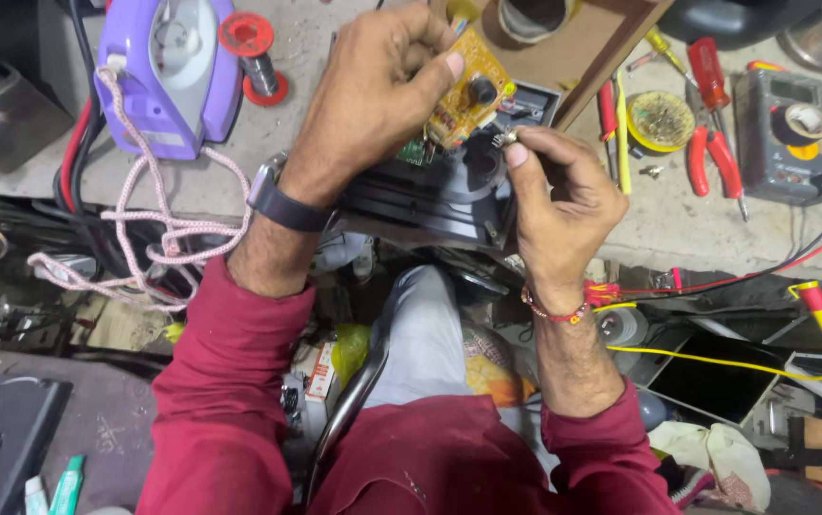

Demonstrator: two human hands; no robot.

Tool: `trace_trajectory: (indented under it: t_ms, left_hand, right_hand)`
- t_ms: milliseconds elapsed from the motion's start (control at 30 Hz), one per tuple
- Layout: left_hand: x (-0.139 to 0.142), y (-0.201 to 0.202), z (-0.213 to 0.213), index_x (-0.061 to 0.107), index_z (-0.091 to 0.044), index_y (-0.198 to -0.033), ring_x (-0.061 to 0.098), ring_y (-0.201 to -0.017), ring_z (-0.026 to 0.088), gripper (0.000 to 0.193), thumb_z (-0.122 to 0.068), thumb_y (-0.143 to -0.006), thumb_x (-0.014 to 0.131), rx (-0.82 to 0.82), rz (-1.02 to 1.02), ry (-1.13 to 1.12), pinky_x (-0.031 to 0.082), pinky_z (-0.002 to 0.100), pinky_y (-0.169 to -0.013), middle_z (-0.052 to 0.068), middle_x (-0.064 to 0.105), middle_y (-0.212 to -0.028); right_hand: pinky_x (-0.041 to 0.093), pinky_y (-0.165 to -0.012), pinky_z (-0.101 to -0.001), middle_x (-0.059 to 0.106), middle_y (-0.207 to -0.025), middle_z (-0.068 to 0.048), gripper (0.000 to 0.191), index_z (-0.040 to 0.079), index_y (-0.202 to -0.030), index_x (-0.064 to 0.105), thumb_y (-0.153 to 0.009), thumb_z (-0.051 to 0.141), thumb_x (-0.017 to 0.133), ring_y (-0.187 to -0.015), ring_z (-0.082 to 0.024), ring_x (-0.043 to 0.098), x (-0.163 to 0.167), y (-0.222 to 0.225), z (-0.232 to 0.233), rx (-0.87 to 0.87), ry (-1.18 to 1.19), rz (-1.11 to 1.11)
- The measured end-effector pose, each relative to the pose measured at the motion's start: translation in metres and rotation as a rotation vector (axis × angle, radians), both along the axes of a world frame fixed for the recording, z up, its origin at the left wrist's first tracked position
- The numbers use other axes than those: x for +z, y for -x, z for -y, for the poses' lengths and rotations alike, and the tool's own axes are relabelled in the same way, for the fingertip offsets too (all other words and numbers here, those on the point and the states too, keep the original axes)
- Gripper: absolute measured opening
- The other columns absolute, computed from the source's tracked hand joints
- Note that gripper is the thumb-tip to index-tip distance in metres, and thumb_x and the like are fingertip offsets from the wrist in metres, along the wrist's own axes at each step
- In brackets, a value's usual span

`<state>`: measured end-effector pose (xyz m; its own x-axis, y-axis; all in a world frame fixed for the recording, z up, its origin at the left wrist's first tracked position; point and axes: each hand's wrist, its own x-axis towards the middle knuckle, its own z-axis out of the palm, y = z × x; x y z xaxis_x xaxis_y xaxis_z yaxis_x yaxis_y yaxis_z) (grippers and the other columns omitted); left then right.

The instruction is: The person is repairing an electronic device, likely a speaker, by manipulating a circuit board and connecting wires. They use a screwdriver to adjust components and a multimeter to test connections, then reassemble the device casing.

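Small metal part pinched beside a lifted circuit board

A small metal part (505, 139) is pinched in the grip of the right hand (564, 205), thumb and forefinger pressed together on it. At its ten o'clock, the yellow circuit board (468, 91) is held tilted in the left hand (373, 91), whose fingers are closed on the board's edge, above the black device casing (430, 195) on the table (678, 219). The board is best kept steady and the part brought in square. Red pliers (716, 157) and a multimeter (783, 133) lie at three o'clock.
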<state>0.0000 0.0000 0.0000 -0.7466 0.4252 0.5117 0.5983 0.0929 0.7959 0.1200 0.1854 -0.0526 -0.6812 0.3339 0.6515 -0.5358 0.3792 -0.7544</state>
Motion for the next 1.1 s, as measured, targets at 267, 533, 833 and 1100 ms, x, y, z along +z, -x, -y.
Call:
trace_trajectory:
  t_ms: [267, 533, 833, 1100]
  left_hand:
    - [-0.028, 0.01, 0.051, 0.068, 0.0, -0.098, 0.07, -0.068, 0.02, 0.019, -0.019, -0.099, 0.068, 0.035, -0.211, 0.041, 0.054, 0.037, -0.065, 0.01, 0.07, -0.077]
    - [-0.034, 0.059, 0.093, 0.066, 0.002, -0.104, 0.073, -0.073, 0.017, 0.02, -0.016, -0.099, 0.068, -0.067, -0.198, 0.004, 0.057, 0.034, -0.066, 0.01, 0.071, -0.082]
    - [-0.041, 0.084, 0.129, 0.068, 0.003, -0.107, 0.067, -0.061, 0.009, 0.019, -0.012, -0.097, 0.065, -0.177, -0.036, 0.013, 0.053, 0.03, -0.057, 0.006, 0.07, -0.071]
    - [-0.051, 0.091, 0.156, 0.069, 0.002, -0.104, 0.064, -0.058, 0.007, 0.017, -0.012, -0.095, 0.067, -0.19, -0.054, -0.027, 0.052, 0.028, -0.056, 0.003, 0.068, -0.066]
  right_hand:
    - [0.055, -0.082, -0.0234, 0.076, -0.107, -0.009, 0.012, -0.002, -0.109, 0.072, -0.099, -0.004, 0.079, -0.09, -0.009, 0.067, -0.024, 0.007, 0.051, -0.008, 0.206, 0.046]
    - [0.058, -0.085, -0.0255, 0.071, -0.108, -0.007, 0.017, -0.004, -0.117, 0.07, -0.102, 0.001, 0.076, -0.094, -0.01, 0.069, -0.035, 0.051, 0.101, -0.02, 0.123, 0.006]
    - [0.056, -0.077, -0.0246, 0.072, -0.095, -0.005, 0.017, -0.005, -0.117, 0.071, -0.107, 0.008, 0.074, -0.082, -0.01, 0.067, -0.036, 0.072, 0.141, -0.101, 0.07, 0.062]
    - [0.057, -0.08, -0.0247, 0.074, -0.102, -0.01, 0.013, -0.003, -0.115, 0.072, -0.105, 0.002, 0.078, -0.088, -0.012, 0.07, -0.042, 0.075, 0.178, -0.164, -0.111, 0.007]
